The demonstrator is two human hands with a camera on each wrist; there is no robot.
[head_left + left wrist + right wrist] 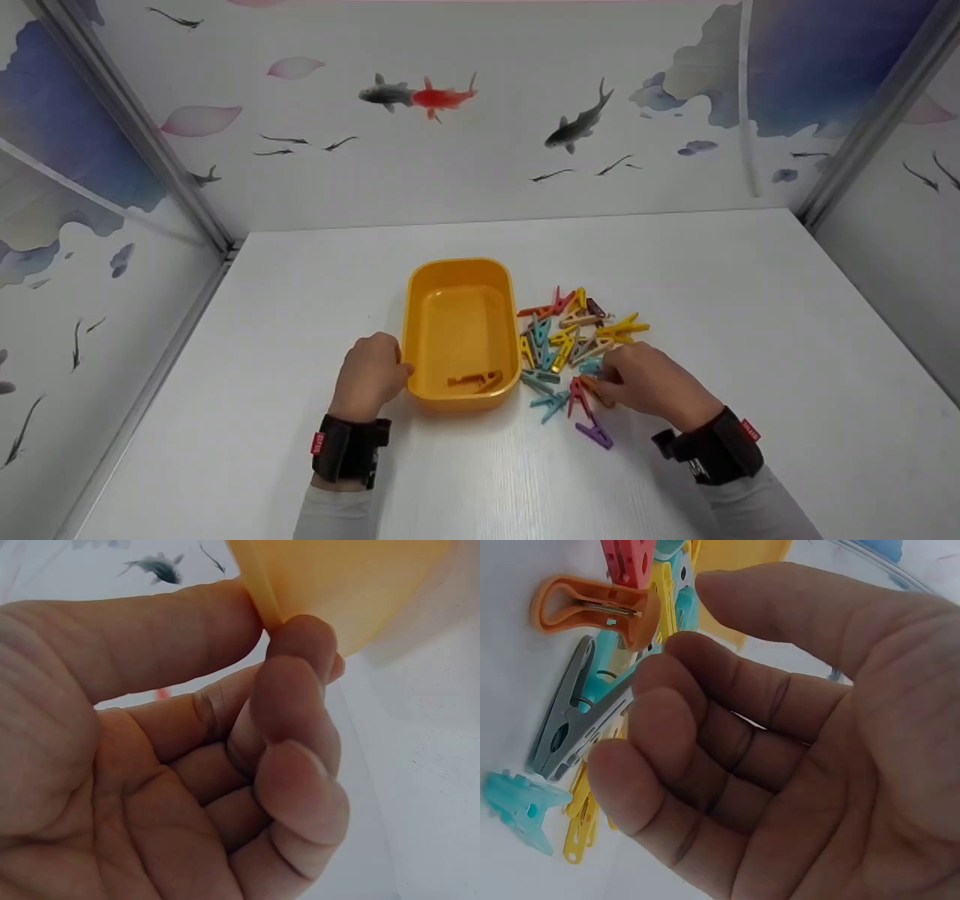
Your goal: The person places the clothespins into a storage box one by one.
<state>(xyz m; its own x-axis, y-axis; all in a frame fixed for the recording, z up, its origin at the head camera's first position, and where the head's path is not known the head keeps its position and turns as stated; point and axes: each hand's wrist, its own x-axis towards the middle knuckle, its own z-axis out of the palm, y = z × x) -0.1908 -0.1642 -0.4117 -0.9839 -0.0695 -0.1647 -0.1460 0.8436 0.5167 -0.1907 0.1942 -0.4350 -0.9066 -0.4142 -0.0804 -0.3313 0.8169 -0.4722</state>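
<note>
With thumb and bent fingers, my left hand (369, 375) pinches the left rim of a yellow plastic tub (459, 330); the left wrist view shows the tub wall (337, 585) between them. One orange clothespin (478, 381) lies inside, near the front. To the tub's right is a loose pile of coloured clothespins (562, 341). Over its front right edge, my right hand (651, 381) has its fingers loosely bent and the thumb apart, holding nothing. Close to those fingertips are another orange clothespin (592, 611) and a grey clothespin (574, 716).
A purple clothespin (595, 433) lies nearest the front, with a red clothespin (578, 397) and a light blue clothespin (551, 405) behind it. The white table (315, 285) is bordered by printed panels (487, 172) at the back and sides.
</note>
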